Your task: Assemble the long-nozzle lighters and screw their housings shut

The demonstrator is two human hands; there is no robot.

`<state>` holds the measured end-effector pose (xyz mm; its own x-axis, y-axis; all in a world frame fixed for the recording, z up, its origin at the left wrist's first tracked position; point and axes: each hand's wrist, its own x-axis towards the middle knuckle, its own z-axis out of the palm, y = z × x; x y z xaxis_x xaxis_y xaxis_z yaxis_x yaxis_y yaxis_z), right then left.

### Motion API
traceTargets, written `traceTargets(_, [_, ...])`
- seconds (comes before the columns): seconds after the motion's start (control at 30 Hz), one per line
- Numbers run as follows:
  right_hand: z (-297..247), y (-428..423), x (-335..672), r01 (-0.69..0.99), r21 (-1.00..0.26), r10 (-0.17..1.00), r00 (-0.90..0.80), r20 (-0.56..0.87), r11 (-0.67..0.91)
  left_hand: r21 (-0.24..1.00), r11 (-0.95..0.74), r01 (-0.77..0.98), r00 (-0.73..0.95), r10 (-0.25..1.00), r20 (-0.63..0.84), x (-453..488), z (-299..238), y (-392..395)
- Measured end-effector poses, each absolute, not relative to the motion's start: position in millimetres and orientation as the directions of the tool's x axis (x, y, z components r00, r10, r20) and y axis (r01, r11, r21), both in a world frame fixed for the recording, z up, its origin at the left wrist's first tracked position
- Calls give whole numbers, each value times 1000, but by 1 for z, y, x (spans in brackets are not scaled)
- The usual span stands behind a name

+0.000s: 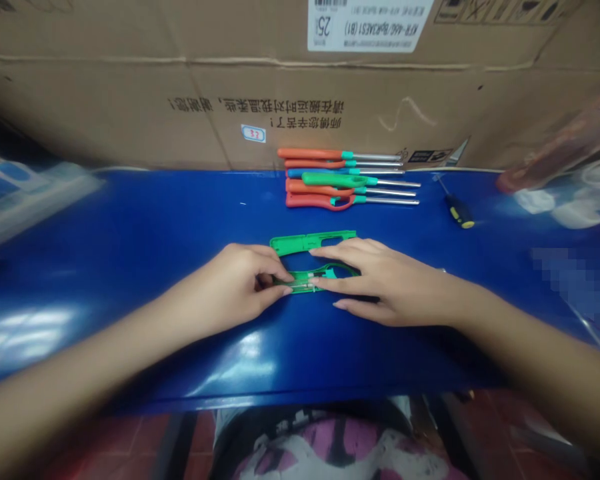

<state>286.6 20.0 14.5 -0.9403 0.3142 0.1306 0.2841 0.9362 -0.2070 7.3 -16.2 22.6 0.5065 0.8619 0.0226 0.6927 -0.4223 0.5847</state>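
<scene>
In front of me on the blue table lies an opened green lighter, its shell in two halves. The lower half [304, 283] holds small inner parts. My left hand [247, 280] pinches the left end of this half between thumb and fingers. My right hand [380, 277] is spread over its right side, a fingertip on the inner parts and another finger at the edge of the upper shell half [313, 241]. That upper half lies just behind, its hollow side showing. The right hand hides the lower half's right end.
Several assembled lighters [325, 200] with metal tubes lie in a row by a large cardboard box [130, 113]. At their right is a black and yellow screwdriver [460, 212]. A blurred clear bag [45, 200] is at left; white items [575, 207] sit at right.
</scene>
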Motion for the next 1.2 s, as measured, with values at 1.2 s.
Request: traceTargets(1.2, [22,28,295,363,-329,426,-893,144,872,359,-760,542,767,622,159,15,1,-20])
